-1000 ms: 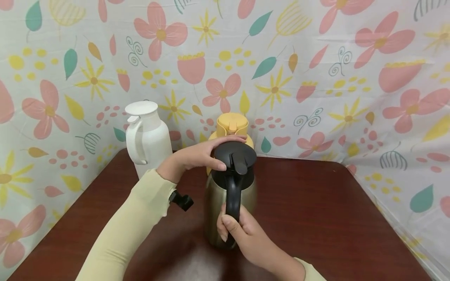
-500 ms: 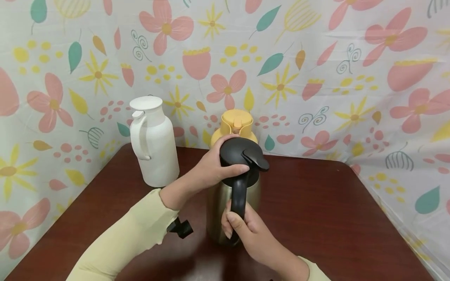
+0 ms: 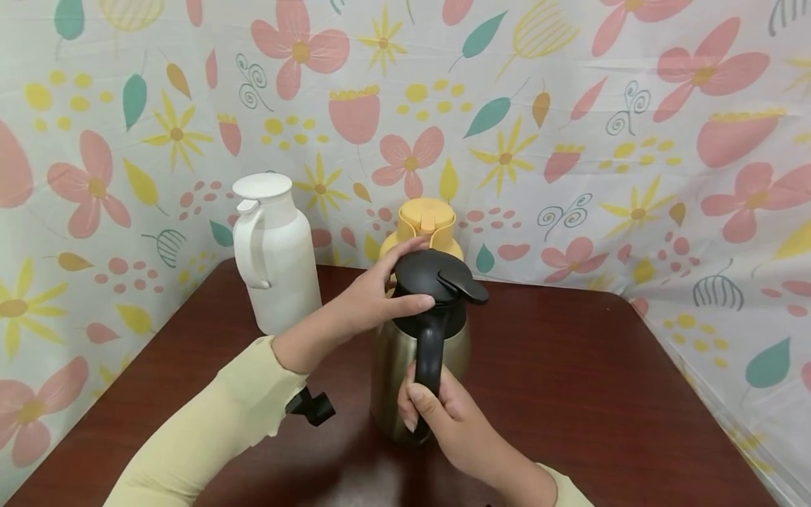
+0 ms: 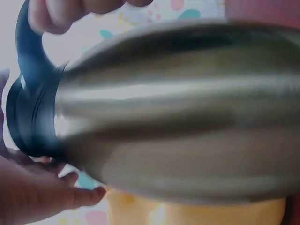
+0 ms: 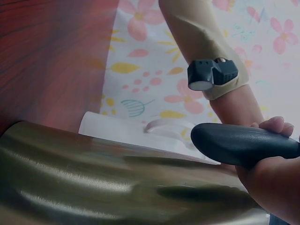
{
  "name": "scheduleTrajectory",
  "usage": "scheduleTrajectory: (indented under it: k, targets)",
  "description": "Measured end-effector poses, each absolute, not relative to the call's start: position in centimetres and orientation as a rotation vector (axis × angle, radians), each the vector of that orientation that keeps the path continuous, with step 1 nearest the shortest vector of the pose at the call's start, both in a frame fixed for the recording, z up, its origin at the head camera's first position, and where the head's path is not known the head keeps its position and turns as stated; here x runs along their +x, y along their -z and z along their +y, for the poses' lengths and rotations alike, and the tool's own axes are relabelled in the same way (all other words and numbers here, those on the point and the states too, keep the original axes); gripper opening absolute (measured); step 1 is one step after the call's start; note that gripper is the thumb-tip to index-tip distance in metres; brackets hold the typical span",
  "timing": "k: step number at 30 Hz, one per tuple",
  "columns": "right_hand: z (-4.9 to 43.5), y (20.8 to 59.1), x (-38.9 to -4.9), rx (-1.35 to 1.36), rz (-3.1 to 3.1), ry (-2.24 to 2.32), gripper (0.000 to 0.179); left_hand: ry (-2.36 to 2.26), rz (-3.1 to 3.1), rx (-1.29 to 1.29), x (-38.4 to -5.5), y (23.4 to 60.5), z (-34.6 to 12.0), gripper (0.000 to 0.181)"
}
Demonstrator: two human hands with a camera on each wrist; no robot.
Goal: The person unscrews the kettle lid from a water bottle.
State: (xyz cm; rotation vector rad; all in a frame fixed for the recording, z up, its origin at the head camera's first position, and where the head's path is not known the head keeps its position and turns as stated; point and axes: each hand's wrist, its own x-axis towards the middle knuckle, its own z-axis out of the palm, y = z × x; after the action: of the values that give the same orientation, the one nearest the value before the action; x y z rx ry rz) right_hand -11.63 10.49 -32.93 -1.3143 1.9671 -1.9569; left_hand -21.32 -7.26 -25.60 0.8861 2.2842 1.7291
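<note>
A brushed-metal thermal carafe (image 3: 389, 380) with a black lid (image 3: 417, 274) and a black handle (image 3: 429, 352) stands upright on the dark red table. Around the lid's left side lies my left hand (image 3: 364, 299), thumb at the near edge and fingers reaching to the far side. The lid's thumb lever (image 3: 465, 285) points off to the right of the handle. My right hand (image 3: 456, 426) grips the lower part of the handle, with the thumb in front. In the right wrist view the handle's lower end (image 5: 220, 143) juts out past that grip.
A white thermal jug (image 3: 281, 267) stands at the back left. Directly behind the carafe is a yellow jug (image 3: 427, 215), partly hidden by it. A flower-patterned curtain (image 3: 570, 162) hangs behind the table (image 3: 570, 394). A small black camera (image 3: 312, 407) sits on my left wrist.
The lid has turned, its lever swinging from above the handle to the right. My left hand turned with it, then shifted slightly left. My right hand keeps its grip on the handle.
</note>
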Motion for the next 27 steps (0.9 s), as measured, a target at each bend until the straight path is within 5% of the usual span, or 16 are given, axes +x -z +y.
scheduleTrajectory:
  k: [6, 13, 27]
  targets:
    - [10.4, 32.9, -11.7, -1.344, 1.984, 1.956, 0.018, -1.627, 2.113, 1.122, -24.0, 24.5, -8.9, 0.131]
    - [10.4, 32.9, -11.8, -1.358, 1.991, 1.954, 0.019, -1.400, 1.993, 1.330, -26.5, 23.1, -9.5, 0.114]
    - [10.4, 33.0, -11.7, -1.333, 1.975, 1.959, 0.018, -1.303, 2.138, 1.197, -25.4, 22.5, -8.6, 0.078]
